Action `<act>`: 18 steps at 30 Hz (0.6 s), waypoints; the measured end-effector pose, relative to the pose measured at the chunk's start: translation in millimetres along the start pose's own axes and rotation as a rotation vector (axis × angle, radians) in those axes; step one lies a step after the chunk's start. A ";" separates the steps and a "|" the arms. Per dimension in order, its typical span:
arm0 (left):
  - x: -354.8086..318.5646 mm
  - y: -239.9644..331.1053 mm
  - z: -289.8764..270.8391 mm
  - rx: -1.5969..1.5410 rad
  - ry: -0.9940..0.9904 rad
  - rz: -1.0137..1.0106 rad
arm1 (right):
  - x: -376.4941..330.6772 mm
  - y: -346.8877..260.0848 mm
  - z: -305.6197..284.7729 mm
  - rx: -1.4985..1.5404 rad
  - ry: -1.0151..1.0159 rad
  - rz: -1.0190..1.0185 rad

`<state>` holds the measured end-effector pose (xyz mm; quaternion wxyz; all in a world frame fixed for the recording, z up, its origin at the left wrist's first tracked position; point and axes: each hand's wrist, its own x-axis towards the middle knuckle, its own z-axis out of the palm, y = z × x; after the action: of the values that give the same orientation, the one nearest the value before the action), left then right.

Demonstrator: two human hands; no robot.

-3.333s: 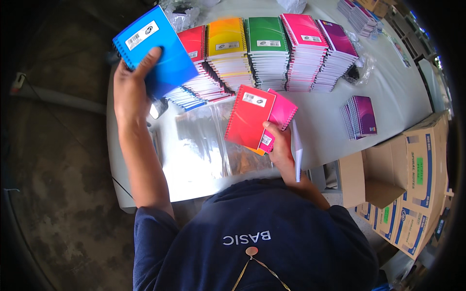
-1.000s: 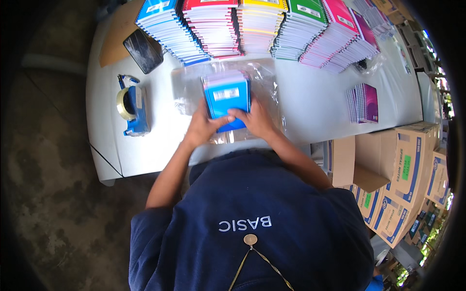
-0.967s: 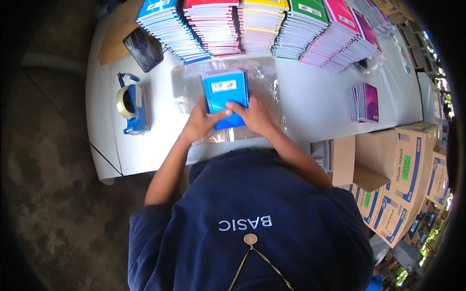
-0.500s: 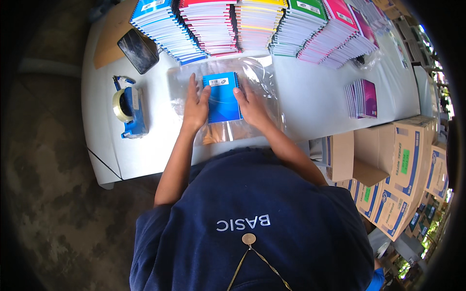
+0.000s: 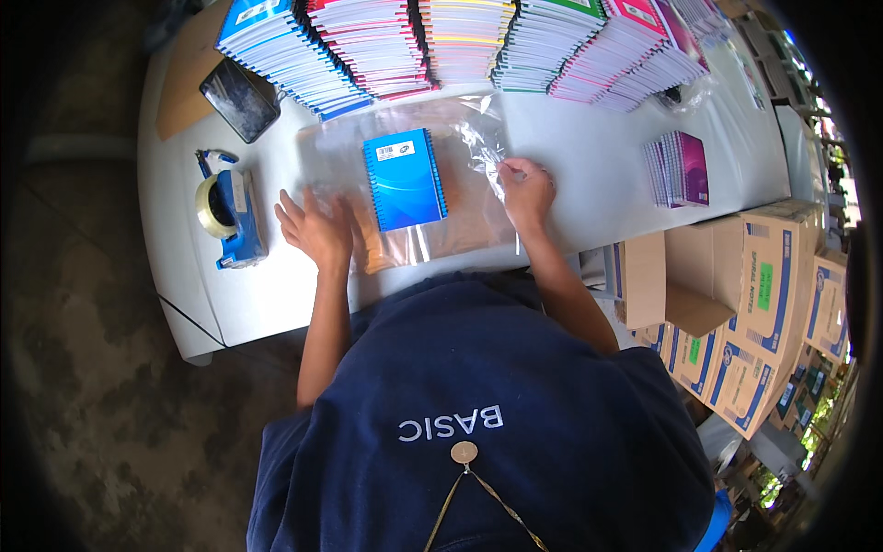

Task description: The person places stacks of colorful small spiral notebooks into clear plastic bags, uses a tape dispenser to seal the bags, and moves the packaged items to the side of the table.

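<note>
In the head view, the blue spiral-bound notebook (image 5: 406,184) lies on the clear plastic sheet (image 5: 469,213), right between the hands! Right hand (image 5: 528,195): grip pinching the sheet's right edge. Left hand (image 5: 320,235): grip released, fingers spread at the left edge, near the blue tape dispenser (image 5: 244,221). Multicoloured notebook stacks (image 5: 469,46) line the white desk (image 5: 589,170) beyond.

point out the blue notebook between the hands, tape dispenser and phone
Blue notebook (image 5: 407,189), head view: middle of cover
Tape dispenser (image 5: 242,224), head view: blue body
Phone (image 5: 241,101), head view: dark screen
</note>
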<state>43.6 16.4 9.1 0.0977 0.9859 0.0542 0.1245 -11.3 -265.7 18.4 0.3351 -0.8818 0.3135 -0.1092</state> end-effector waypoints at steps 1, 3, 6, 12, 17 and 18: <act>0.8 -1.1 -1.2 -0.009 0.002 0.004 | 0.5 -4.7 -1.5 0.078 -0.009 0.018; 4.9 -1.8 -6.2 -0.029 0.007 0.012 | 1.8 -15.6 -4.6 0.232 -0.024 0.054; 15.4 -2.7 -18.5 -0.591 -0.140 -0.115 | 5.2 -16.8 -2.8 0.510 -0.154 0.084; 14.5 -7.5 -39.8 -0.705 -0.388 -0.508 | -4.1 -35.6 -3.3 0.681 -0.378 0.178; 14.0 -18.8 -43.6 -1.173 -0.844 -0.815 | 1.2 -31.9 1.1 0.544 -0.465 0.075; 13.1 -18.8 -42.6 -1.235 -0.858 -0.784 | 1.4 -35.9 0.1 0.558 -0.468 0.040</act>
<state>43.8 44.1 48.9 0.6668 0.6273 0.2726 -0.2961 7.1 -245.8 42.0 0.6275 -0.7513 0.2036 0.0207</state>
